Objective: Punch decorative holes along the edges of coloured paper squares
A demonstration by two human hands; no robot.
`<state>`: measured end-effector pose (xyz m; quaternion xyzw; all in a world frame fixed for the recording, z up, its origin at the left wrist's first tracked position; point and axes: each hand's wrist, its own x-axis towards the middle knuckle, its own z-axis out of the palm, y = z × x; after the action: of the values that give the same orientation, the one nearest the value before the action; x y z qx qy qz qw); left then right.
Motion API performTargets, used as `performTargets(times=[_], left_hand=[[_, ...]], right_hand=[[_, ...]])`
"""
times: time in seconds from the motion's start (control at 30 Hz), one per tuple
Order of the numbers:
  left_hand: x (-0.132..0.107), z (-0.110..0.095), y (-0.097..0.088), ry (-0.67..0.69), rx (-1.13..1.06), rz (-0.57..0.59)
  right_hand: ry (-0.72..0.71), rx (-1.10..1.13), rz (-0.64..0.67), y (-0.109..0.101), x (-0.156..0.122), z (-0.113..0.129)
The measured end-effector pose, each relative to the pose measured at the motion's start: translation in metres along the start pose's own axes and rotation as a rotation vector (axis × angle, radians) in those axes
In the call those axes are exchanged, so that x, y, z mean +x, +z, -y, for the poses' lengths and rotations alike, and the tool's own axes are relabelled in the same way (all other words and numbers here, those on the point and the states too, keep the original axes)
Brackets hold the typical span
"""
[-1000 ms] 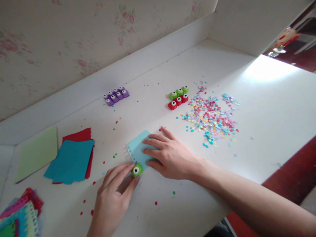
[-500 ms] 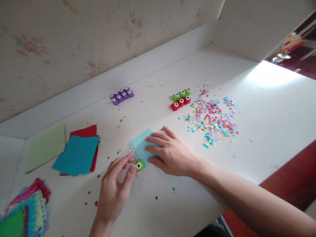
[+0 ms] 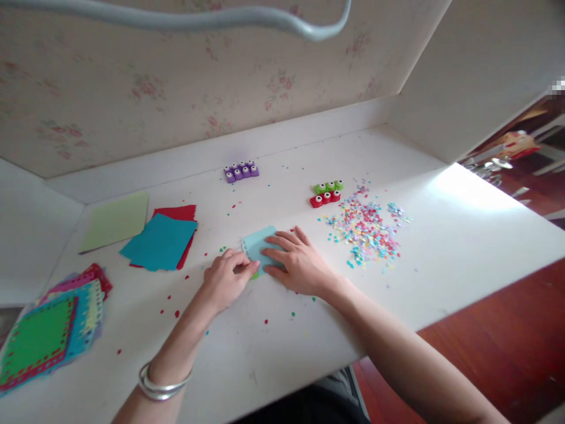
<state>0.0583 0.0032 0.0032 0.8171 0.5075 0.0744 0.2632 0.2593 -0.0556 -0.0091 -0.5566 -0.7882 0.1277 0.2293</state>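
Observation:
A small light blue paper square (image 3: pixel 257 243) lies on the white table (image 3: pixel 463 247). My right hand (image 3: pixel 295 261) rests flat on it with the fingers stretched out. My left hand (image 3: pixel 227 279) is closed over a small green paper punch (image 3: pixel 255 275) at the paper's near left edge; only a sliver of the punch shows under my fingers.
Purple punches (image 3: pixel 241 172) stand near the wall; green and red punches (image 3: pixel 326 193) sit beside a heap of coloured confetti (image 3: pixel 366 227). Teal, red and pale green sheets (image 3: pixel 154 238) lie at left. A stack of punched papers (image 3: pixel 48 330) sits near the left front corner.
The view has pulled back and up. My left hand has closed down over the green punch, which showed plainly before. My right hand stays flat on the paper.

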Motion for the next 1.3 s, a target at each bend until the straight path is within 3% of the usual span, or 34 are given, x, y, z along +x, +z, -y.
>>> performTargets(times=[0.37, 0.7, 0.87, 1.1, 1.3], left_hand=[[-0.011, -0.003, -0.005, -0.012, -0.009, -0.08], [-0.05, 0.061, -0.03, -0.115, 0.04, -0.231], [-0.063, 0.078, -0.024, 0.071, 0.048, -0.306], [-0.046, 0.053, -0.01, 0.265, -0.191, -0.383], [-0.038, 0.036, 0.008, 0.357, -0.302, -0.356]], right_hand=[[0.02, -0.069, -0.013, 0.002, -0.005, 0.007], [0.007, -0.08, -0.022, 0.003, -0.004, 0.009], [0.0, -0.05, -0.041, 0.004, -0.003, 0.009], [0.005, 0.183, -0.203, 0.011, -0.006, 0.015], [-0.031, 0.38, -0.107, 0.013, -0.006, 0.048]])
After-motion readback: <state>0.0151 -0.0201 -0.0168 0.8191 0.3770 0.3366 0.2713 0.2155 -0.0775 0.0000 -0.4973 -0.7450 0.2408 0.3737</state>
